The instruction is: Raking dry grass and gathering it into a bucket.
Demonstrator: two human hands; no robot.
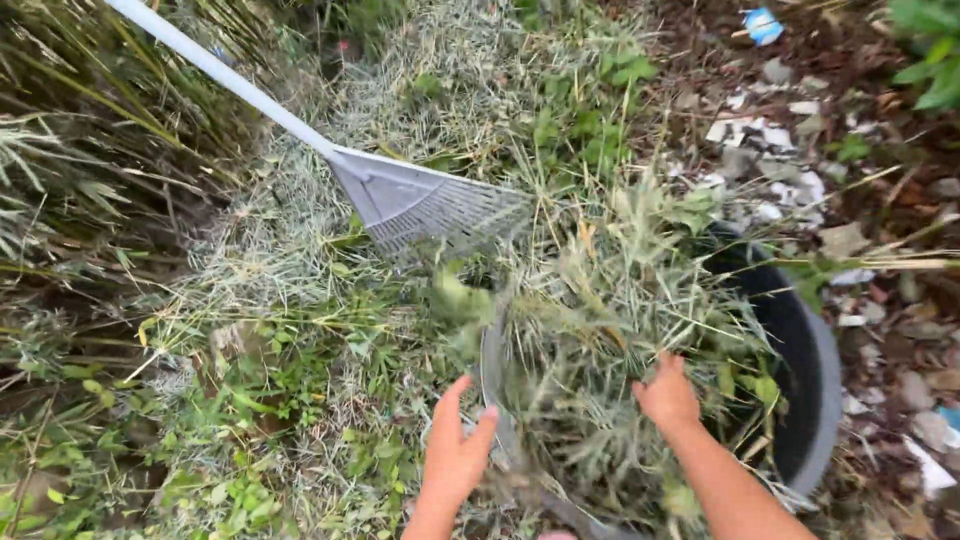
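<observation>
— Two bare hands at the bottom of the frame, is that all of the person that shows?

— Yes, and the forearms. But start with the biggest thing: cut grass (300,250) covers the ground across the middle and left, pale and dry, with green weeds growing through it. Tall reedy stalks (70,130) fill the upper left.

— And on the right?

— Bare dark soil strewn with pale stones and scraps (790,180), running down the right edge.

— What comes next in size?

— A dark round tub (815,380) at lower right, tipped so that its mouth faces the middle of the frame. A heap of clippings (600,330) spills out of it and hides most of its rim.

— The rake?

— A grey plastic rake (420,205) lies on the grass in the upper middle, its white handle (220,75) slanting to the upper left corner. No hand touches it.

— Now the hands.

— The left hand (455,450) is spread, fingers apart, holding nothing, just beside the tub's near edge. The right hand (668,395) is pressed into the clippings with its fingers buried; whether it clutches any I cannot tell.

— Smallest thing?

— A blue scrap (762,24) at the top right.
</observation>
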